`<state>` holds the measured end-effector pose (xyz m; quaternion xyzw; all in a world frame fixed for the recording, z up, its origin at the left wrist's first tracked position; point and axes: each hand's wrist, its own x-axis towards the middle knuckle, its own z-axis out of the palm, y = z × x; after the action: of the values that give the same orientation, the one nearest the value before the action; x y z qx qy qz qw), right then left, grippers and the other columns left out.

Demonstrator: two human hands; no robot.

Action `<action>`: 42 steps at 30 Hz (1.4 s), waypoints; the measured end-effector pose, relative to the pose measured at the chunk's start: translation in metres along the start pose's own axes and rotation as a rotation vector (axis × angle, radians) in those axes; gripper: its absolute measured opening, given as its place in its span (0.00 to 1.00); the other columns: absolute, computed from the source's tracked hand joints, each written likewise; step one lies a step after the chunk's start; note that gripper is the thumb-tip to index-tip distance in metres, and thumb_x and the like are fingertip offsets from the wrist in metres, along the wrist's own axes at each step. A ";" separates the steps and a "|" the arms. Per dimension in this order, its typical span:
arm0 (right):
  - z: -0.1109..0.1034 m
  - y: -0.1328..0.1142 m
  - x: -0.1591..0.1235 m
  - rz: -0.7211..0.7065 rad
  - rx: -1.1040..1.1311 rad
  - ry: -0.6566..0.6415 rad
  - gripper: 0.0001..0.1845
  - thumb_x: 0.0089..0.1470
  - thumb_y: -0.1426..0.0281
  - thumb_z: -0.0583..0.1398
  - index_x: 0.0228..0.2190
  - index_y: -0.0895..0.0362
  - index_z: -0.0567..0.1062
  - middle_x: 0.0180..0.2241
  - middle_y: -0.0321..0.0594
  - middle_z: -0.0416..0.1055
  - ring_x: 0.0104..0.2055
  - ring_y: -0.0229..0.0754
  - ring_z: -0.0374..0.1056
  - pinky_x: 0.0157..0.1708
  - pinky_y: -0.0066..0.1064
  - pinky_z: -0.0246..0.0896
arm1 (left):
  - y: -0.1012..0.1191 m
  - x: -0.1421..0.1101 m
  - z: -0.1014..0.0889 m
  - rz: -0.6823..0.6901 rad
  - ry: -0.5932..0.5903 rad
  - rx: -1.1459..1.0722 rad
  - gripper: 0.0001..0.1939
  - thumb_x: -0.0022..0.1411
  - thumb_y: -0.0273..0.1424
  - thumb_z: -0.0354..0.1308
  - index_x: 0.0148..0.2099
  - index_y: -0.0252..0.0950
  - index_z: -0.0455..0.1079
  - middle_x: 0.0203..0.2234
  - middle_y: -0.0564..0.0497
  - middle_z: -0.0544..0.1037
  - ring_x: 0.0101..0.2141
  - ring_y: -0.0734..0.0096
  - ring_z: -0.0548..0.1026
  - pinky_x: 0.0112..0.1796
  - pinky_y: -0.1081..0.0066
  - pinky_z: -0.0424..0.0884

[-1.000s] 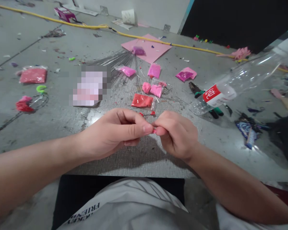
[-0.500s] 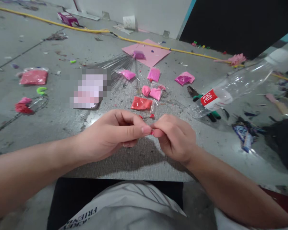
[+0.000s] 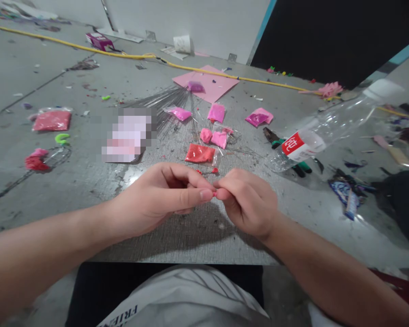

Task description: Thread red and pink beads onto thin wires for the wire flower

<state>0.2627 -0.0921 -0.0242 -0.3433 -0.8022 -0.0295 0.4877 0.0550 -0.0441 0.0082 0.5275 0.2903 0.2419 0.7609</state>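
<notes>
Red bead (image 3: 214, 194) sat pinched between my left hand (image 3: 163, 200) and right hand (image 3: 248, 202), both closed on it, near the red bag (image 3: 200, 154), for fine control.

grey floor (image 3: 71, 181): red bead bag (image 3: 200, 153), pink sheet (image 3: 211, 86), bottle (image 3: 327, 129).

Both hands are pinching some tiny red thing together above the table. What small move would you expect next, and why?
Probably a slight pull or twist of the tiny red bead-like piece. The left hand and right hand meet fingertip to fingertip on it, just above the grey table, and most of it is hidden. A clear bag of red beads lies just beyond.
</notes>
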 end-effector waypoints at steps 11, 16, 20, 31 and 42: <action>0.000 -0.003 0.000 0.011 -0.008 0.000 0.07 0.70 0.70 0.56 0.41 0.58 0.75 0.28 0.39 0.76 0.29 0.39 0.68 0.31 0.32 0.64 | 0.004 -0.001 0.000 0.046 -0.004 0.033 0.05 0.59 0.33 0.73 0.35 0.37 0.84 0.23 0.53 0.75 0.24 0.79 0.65 0.24 0.78 0.61; -0.001 -0.003 0.000 0.009 -0.027 0.007 0.06 0.70 0.71 0.57 0.42 0.57 0.74 0.27 0.37 0.76 0.29 0.39 0.69 0.31 0.32 0.65 | 0.007 -0.001 0.001 0.067 0.012 0.059 0.01 0.59 0.29 0.73 0.35 0.38 0.84 0.26 0.52 0.79 0.27 0.79 0.70 0.28 0.80 0.66; -0.001 -0.004 0.000 -0.015 -0.034 0.019 0.04 0.69 0.72 0.59 0.42 0.57 0.74 0.27 0.38 0.76 0.28 0.39 0.69 0.31 0.32 0.66 | 0.006 -0.002 0.001 0.052 0.027 0.094 0.02 0.58 0.29 0.73 0.35 0.39 0.84 0.26 0.53 0.79 0.27 0.80 0.70 0.28 0.81 0.65; -0.008 -0.007 0.005 -0.081 -0.104 0.006 0.04 0.68 0.73 0.60 0.44 0.58 0.73 0.28 0.36 0.77 0.28 0.38 0.70 0.29 0.32 0.65 | 0.010 -0.003 0.002 0.069 0.035 0.148 0.02 0.57 0.27 0.72 0.33 0.37 0.82 0.21 0.56 0.71 0.23 0.82 0.64 0.24 0.82 0.62; -0.006 -0.008 0.004 -0.115 -0.119 0.066 0.05 0.65 0.76 0.62 0.43 0.60 0.75 0.27 0.37 0.76 0.27 0.38 0.69 0.27 0.32 0.64 | 0.012 -0.002 0.003 0.077 0.008 0.135 0.03 0.58 0.25 0.71 0.33 0.38 0.83 0.19 0.58 0.66 0.22 0.83 0.63 0.24 0.82 0.61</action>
<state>0.2613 -0.0988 -0.0152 -0.3241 -0.8009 -0.1165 0.4899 0.0553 -0.0435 0.0211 0.5874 0.2886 0.2530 0.7125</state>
